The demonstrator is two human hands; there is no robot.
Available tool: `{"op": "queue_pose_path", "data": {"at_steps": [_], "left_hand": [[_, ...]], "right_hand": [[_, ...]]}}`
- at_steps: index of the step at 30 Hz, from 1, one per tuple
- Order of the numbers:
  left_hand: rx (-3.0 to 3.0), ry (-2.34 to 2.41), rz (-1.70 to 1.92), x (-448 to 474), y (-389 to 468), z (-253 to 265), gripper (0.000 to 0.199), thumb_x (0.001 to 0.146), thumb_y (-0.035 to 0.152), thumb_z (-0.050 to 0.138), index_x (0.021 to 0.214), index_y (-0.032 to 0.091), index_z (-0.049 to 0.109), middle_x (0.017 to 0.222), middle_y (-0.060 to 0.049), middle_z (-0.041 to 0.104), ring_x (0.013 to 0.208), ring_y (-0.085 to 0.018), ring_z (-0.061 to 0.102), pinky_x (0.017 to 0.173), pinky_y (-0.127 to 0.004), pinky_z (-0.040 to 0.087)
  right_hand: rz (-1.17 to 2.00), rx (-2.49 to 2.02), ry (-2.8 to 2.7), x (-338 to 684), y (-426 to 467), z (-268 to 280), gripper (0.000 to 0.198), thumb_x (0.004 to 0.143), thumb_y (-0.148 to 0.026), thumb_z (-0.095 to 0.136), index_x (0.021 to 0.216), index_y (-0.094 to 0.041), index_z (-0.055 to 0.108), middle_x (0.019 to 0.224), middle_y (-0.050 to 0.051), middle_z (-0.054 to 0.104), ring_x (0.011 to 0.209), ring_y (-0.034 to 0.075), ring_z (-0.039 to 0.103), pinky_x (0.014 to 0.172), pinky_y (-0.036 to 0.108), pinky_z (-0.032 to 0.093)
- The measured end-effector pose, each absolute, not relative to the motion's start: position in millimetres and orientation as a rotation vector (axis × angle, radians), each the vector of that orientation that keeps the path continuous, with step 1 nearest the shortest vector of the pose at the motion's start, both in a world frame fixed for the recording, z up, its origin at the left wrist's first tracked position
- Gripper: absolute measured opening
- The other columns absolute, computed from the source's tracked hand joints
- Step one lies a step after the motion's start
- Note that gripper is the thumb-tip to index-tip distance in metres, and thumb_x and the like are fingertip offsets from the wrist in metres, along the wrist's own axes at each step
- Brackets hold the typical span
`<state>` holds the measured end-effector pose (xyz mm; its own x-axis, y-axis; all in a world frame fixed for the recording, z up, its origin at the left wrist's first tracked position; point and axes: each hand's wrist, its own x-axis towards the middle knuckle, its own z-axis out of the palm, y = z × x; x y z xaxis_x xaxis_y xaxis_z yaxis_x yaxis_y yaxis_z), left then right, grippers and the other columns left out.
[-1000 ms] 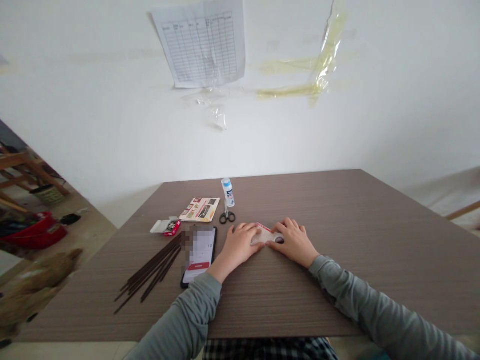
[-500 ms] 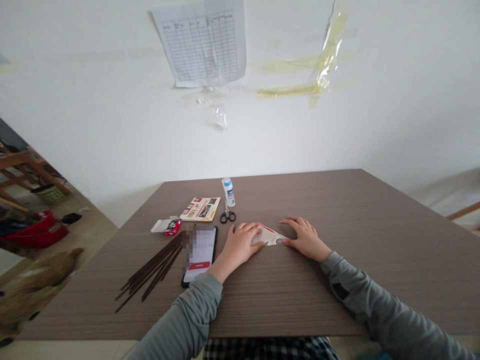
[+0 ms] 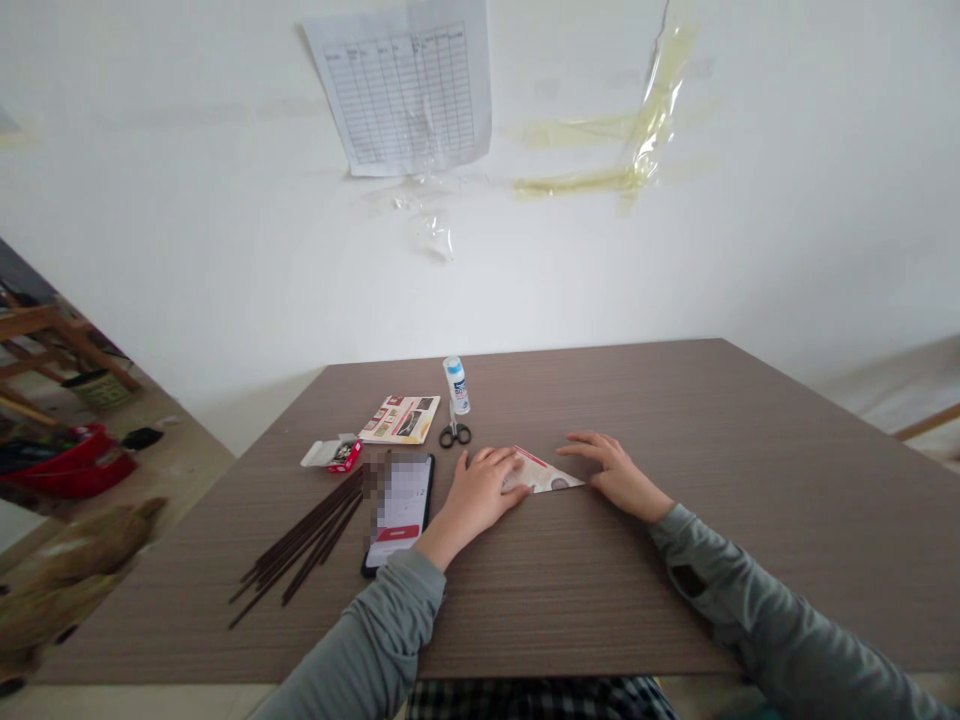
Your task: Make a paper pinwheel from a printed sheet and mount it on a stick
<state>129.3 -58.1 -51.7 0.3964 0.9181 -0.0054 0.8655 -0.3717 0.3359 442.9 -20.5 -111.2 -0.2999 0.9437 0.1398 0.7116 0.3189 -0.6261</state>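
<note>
The folded paper [image 3: 546,476] is laid flat on the table [image 3: 675,420], just in front of the person. A pointed, three-cornered shape is shown, with a red line along its far edge. Its left end is hidden under the left hand [image 3: 481,492]. The paper is pressed down by that hand, with thumb and fingers kept apart, and does not look pinched.

A second ago, the paper was covered by both hands. Since then, the right hand [image 3: 621,482] has been slid out to the right, and the sharp tip has been left bare. Nothing is gripped by the right hand; its thumb and fingers are spread. Whether the tip is touched by the thumb cannot be told. It seems that the fold has been rubbed flat out to its tip, while the paper has been kept from slipping by the left hand.

To the left, a little red and white box [image 3: 345,456] has been left open. Small things can be seen inside, too tiny to be named. Behind the scissors [image 3: 454,433], a white bottle [image 3: 457,388] is stood up with its blue cap on; what is in it cannot be seen. Far off on the floor, dark stuff is held in a red tub [image 3: 94,472].
</note>
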Motion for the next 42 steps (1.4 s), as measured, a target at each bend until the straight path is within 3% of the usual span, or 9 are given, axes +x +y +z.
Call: {"op": "queue_pose_path", "data": {"at_steps": [3,5,9,17,25,42], "left_hand": [[2.370,1.574,0.257,130.0,-56.4,-54.6,0.042,0.124,0.042,0.085,0.164,0.034,0.090,0.194,-0.012,0.074,0.182,-0.045,0.064,0.158,-0.084,0.038],[2.379,1.574,0.271,130.1,-55.6,-56.2,0.042,0.123,0.041,0.086,0.165,0.035,0.090,0.192,-0.012,0.076,0.180,-0.044,0.065,0.158,-0.085,0.038],[2.399,1.576,0.298,130.8,-55.5,-57.1,0.045,0.122,0.040,0.090,0.167,0.036,0.089,0.188,-0.012,0.079,0.178,-0.044,0.068,0.157,-0.085,0.040],[2.363,1.599,0.248,135.9,-59.2,-47.0,0.047,0.123,0.036,0.091,0.170,0.036,0.087,0.191,-0.012,0.077,0.181,-0.045,0.067,0.158,-0.088,0.038],[2.375,1.621,0.265,134.8,-63.9,-37.5,0.057,0.121,0.029,0.085,0.178,0.030,0.082,0.189,-0.014,0.079,0.179,-0.049,0.069,0.160,-0.085,0.037],[2.382,1.687,0.151,112.6,-70.8,-33.9,0.044,0.120,0.024,0.082,0.161,0.035,0.092,0.196,-0.014,0.072,0.189,-0.048,0.059,0.159,-0.089,0.030]], "right_hand": [[0.614,-1.310,-2.126,430.9,-23.9,-113.5,0.066,0.099,-0.011,0.069,0.151,-0.036,0.100,0.176,0.010,0.086,0.177,0.043,0.070,0.155,0.075,0.047],[0.574,-1.286,-2.184,417.3,-28.8,-114.6,0.047,0.112,-0.025,0.075,0.150,-0.038,0.100,0.171,0.011,0.089,0.174,0.044,0.073,0.153,0.076,0.050],[0.381,-1.403,-2.275,390.4,-40.5,-113.6,0.048,0.119,-0.042,0.081,0.166,-0.044,0.091,0.185,0.010,0.080,0.182,0.047,0.064,0.154,0.084,0.044],[0.291,-1.588,-2.266,375.3,-48.2,-97.0,0.047,0.117,-0.056,0.087,0.163,-0.050,0.091,0.184,0.010,0.079,0.178,0.054,0.064,0.151,0.089,0.044],[0.348,-1.616,-2.281,381.1,-46.2,-89.1,0.049,0.116,-0.053,0.089,0.165,-0.050,0.090,0.186,0.010,0.078,0.180,0.052,0.063,0.153,0.088,0.042],[0.391,-1.623,-2.308,385.1,-43.9,-92.0,0.052,0.120,-0.054,0.087,0.172,-0.049,0.086,0.191,0.010,0.073,0.183,0.050,0.058,0.155,0.088,0.039]]}}
